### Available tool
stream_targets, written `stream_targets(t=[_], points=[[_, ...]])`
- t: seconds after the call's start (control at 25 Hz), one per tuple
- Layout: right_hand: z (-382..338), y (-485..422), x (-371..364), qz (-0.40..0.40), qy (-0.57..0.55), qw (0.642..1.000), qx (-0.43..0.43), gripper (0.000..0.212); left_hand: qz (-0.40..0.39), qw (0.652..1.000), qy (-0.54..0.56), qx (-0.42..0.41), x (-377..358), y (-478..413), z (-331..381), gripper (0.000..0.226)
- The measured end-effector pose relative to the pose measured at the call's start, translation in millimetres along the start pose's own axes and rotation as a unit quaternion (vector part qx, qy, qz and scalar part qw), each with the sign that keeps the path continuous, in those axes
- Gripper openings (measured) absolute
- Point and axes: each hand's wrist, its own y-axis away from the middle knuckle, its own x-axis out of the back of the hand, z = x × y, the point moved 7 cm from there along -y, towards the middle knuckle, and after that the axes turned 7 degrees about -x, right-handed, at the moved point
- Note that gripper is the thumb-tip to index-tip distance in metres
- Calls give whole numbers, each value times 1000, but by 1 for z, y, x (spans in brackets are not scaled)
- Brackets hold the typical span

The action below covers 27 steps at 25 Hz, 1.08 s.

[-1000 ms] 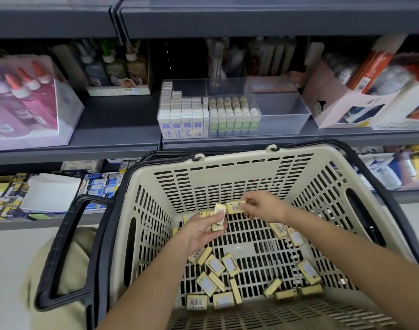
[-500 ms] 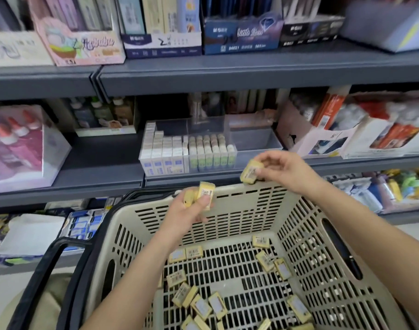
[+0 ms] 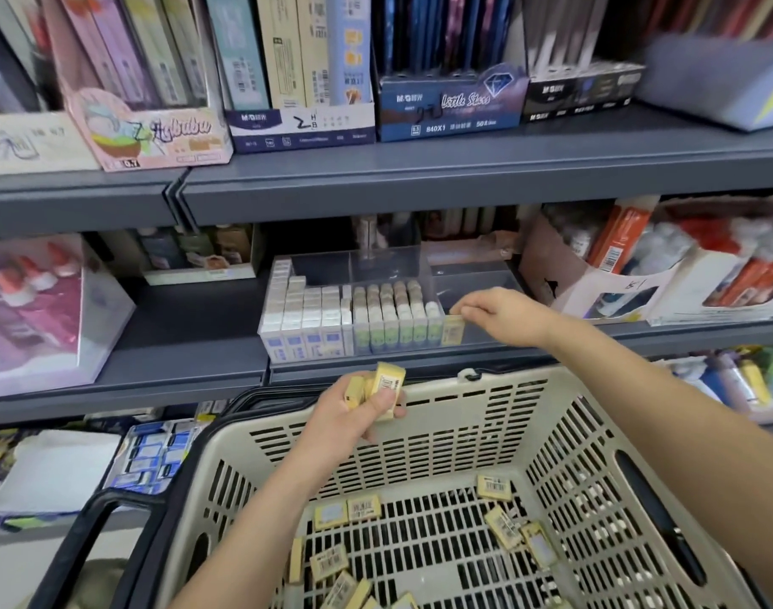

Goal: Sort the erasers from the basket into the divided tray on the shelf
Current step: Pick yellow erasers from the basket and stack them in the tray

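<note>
On the shelf [image 3: 191, 336]: a clear divided tray [image 3: 472, 279] sits under the upper shelf board.
Tray, left compartment: white erasers [image 3: 301, 318] stand packed in rows, stepping higher toward the back.
Tray, middle compartment: green-sleeved erasers [image 3: 393, 318] stand upright in tight rows against the divider.
Tray, right compartment: one yellow eraser [image 3: 453, 329] stands upright at the front left corner, just beside the green rows and seen through the clear front wall; whether it rests on the tray floor cannot be told.
Right hand [image 3: 503, 314]: reaches over the tray's front wall, fingertips pinching the top of the yellow eraser.
Left hand [image 3: 354, 415]: below and in front of the tray, curled round a small bunch of held erasers [image 3: 387, 382], thumb pressed on the front one.
Basket [image 3: 442, 415]: beige, slotted, directly in front of and below the tray; loose erasers [image 3: 362, 507] lie scattered flat on its floor.
Left of the tray: a clear box of glue bottles [image 3: 37, 309].
Above the tray: pencil boxes [image 3: 446, 103] line the upper shelf.
Change from half a second ago: the right hand was holding its eraser above the basket's far rim, short of the tray, and has now carried it into the right compartment; the left hand keeps its bunch, and the view has tilted upward.
</note>
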Motion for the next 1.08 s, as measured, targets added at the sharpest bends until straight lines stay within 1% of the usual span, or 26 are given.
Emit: stream_targets(t=[0.08, 0.12, 0.16, 0.2, 0.24, 0.28, 0.32, 0.36, 0.44, 0.52, 0.56, 0.6, 0.64, 0.68, 0.72, 0.76, 0.8, 0.84, 0.96, 1.08], points=[[-1, 1, -2, -13, 17, 1000, -7, 34, 3, 999, 34, -10, -9, -6, 9, 34], [-4, 4, -1, -5, 24, 1000, -5, 34, 6, 998, 57, -13, -14, -12, 15, 39], [-8, 8, 4, 29, 26, 999, 2, 33, 9, 997, 74, -15, -19, -17, 20, 42], [-13, 15, 11, 85, 13, 996, 14, 31, 9, 997, 82, -14, -23, -23, 24, 41], [-19, 23, 19, 140, -28, 989, 29, 29, 8, 997, 78, -13, -27, -28, 27, 35], [-25, 32, 23, 165, -90, 981, 42, 28, 6, 998, 66, -11, -30, -33, 29, 27], [-31, 38, 23, 153, -155, 975, 52, 26, 5, 999, 48, -9, -33, -38, 29, 20], [-37, 43, 18, 118, -206, 970, 58, 23, 4, 999, 32, -8, -37, -42, 29, 16], [-45, 48, 9, 64, -235, 968, 60, 15, 1, 1000, 23, -8, -45, -48, 28, 15], [-43, 45, 13, 54, -245, 967, 53, 9, 20, 999, 28, -7, -48, -53, 28, 13], [-38, 42, 21, 58, -268, 961, 46, 9, 43, 999, 30, -10, -44, -56, 28, 9], [-31, 38, 30, 71, -297, 952, 32, 10, 69, 997, 26, -13, -39, -58, 27, 2], [-21, 32, 41, 94, -316, 944, 13, 10, 89, 996, 8, -18, -34, -59, 27, 5], [-12, 25, 51, 128, -298, 946, -7, 9, 95, 995, -17, -19, -30, -59, 25, 8], [-5, 18, 59, 163, -236, 958, -20, 10, 94, 995, -34, -19, -28, -59, 23, 10], [-3, 11, 62, 184, -160, 970, -25, 13, 90, 995, -37, -20, -28, -58, 21, 10], [-3, 4, 59, 182, -102, 978, -26, 16, 83, 996, -29, -24, -28, -57, 19, 11], [-3, -3, 52, 159, -69, 984, -28, 18, 79, 996, -16, -29, -29, -56, 18, 11], [-3, -19, 21, 60, -47, 996, -41, 16, 70, 996, 30, -38, -28, -57, 19, 13], [-3, -24, 6, 21, -13, 999, -47, 24, 70, 993, 92, -17, -24, -59, 15, 13]])
